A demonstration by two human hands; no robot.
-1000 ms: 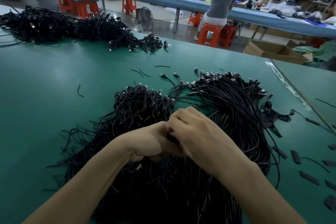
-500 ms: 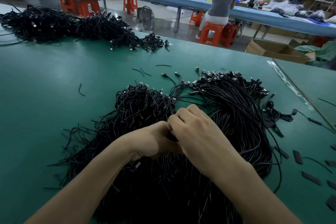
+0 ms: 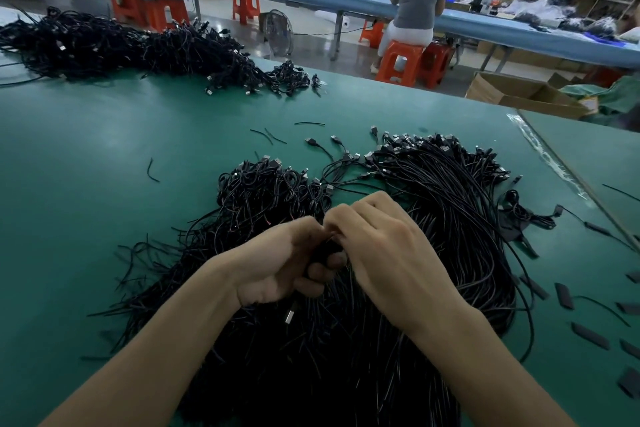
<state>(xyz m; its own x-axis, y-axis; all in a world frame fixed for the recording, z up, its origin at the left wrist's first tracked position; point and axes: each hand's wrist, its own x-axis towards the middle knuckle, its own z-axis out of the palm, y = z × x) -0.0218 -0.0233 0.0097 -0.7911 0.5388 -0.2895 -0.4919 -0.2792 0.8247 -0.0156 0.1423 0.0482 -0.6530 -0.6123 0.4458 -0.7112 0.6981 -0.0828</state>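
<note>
A big heap of black USB cables [image 3: 433, 218] lies on the green table [image 3: 104, 156] in front of me. My left hand [image 3: 277, 263] and my right hand [image 3: 377, 246] meet above the heap, fingers curled. Between them they hold a small black piece with a cable [image 3: 327, 248]; most of it is hidden by my fingers. A silver USB plug [image 3: 289, 316] hangs just below my left hand.
A second long pile of black cables [image 3: 121, 48] lies at the table's far left. Several flat black pieces [image 3: 588, 334] and loose cable ends lie at the right. A person on an orange stool [image 3: 398, 62] sits at a blue bench behind. A cardboard box [image 3: 519, 94] stands beyond the table's edge.
Both hands stay together over the heap with only small finger movements. The view has shifted slightly.
</note>
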